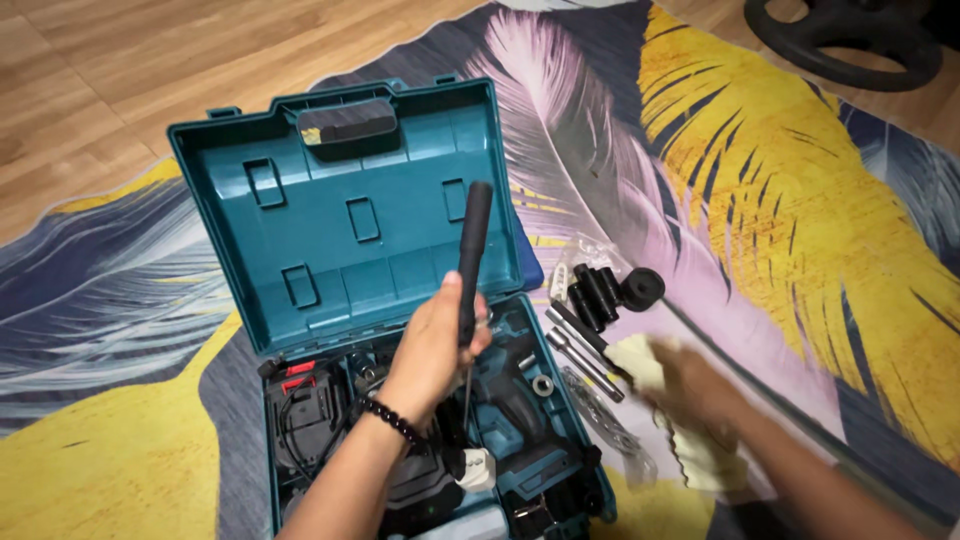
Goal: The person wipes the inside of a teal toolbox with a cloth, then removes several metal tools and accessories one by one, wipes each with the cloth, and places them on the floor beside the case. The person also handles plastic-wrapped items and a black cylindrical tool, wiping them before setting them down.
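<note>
My left hand (432,345) grips a long black screwdriver (472,250) by its handle and holds it upright over an open teal tool case (345,215). A thin metal shaft runs down below the hand. My right hand (695,385), blurred by motion, holds a pale yellow cloth (640,362) over the rug just right of the case. A beaded black bracelet sits on my left wrist. The case's lower half holds a teal and black power drill (515,400), a black battery charger (305,415) and cables, partly hidden by my left arm.
Black sockets (600,290) and a round black part (642,288) lie on the feather-patterned rug (780,200), with metal extension bars (580,345) and clear plastic bags beside the case. A black ring-shaped object (850,40) rests on the wood floor (90,90) at top right.
</note>
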